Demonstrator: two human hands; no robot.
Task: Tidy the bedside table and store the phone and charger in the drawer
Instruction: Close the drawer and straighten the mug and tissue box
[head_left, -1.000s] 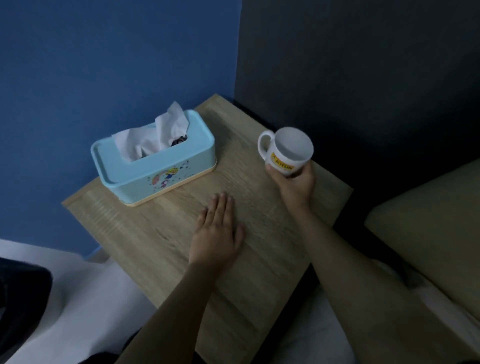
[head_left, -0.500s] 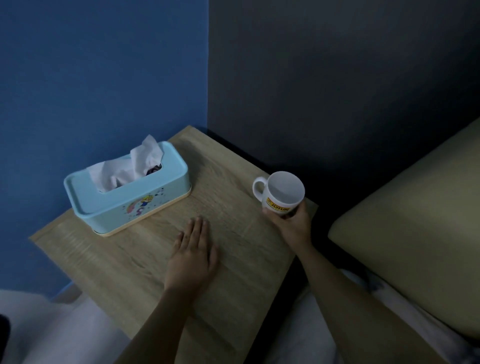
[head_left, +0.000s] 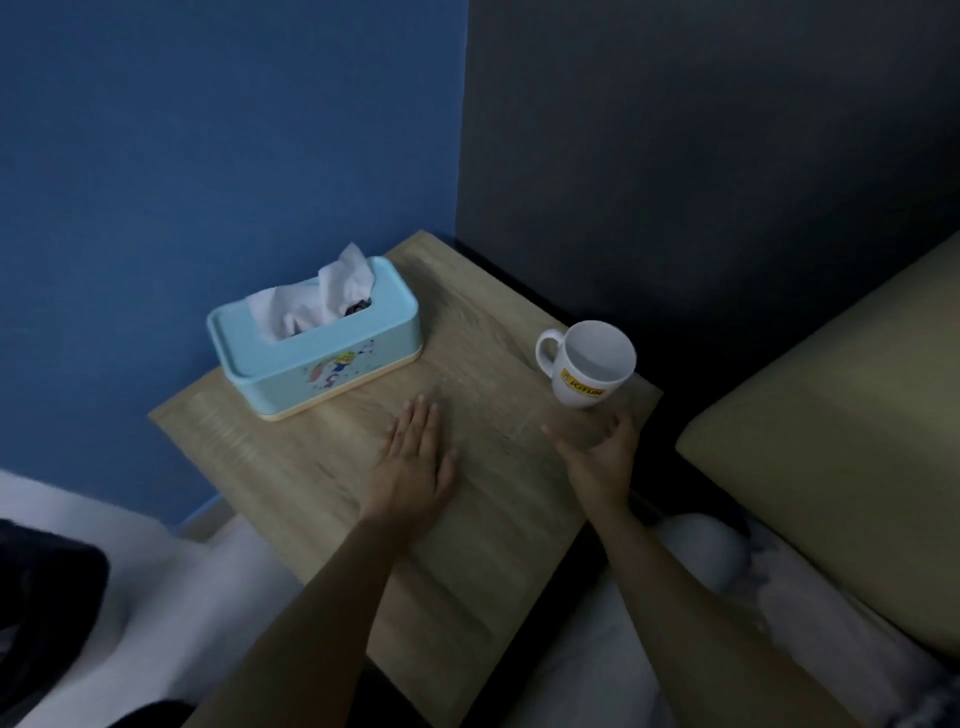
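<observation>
A wooden bedside table (head_left: 483, 332) stands in the corner of the room. On its right side stands a white mug (head_left: 589, 368) with a yellow label, upright, handle to the left. My right hand (head_left: 597, 452) is just in front of the mug, fingers spread, holding nothing and apart from it. My left hand (head_left: 418, 460) lies flat, palm down, on the middle of the tabletop. A light blue tissue box (head_left: 317, 340) sits at the back left with a white tissue sticking out. No phone, charger or drawer shows in this view.
A blue wall is behind the table on the left and a dark wall on the right. An olive cushion or headboard (head_left: 841, 447) lies to the right. White bedding (head_left: 691, 551) is below the table's right edge, and a dark object (head_left: 36, 587) at the lower left.
My right hand has let go of the mug and drawn back with fingers spread. The mug now stands on the table's right side. My left hand stays flat.
</observation>
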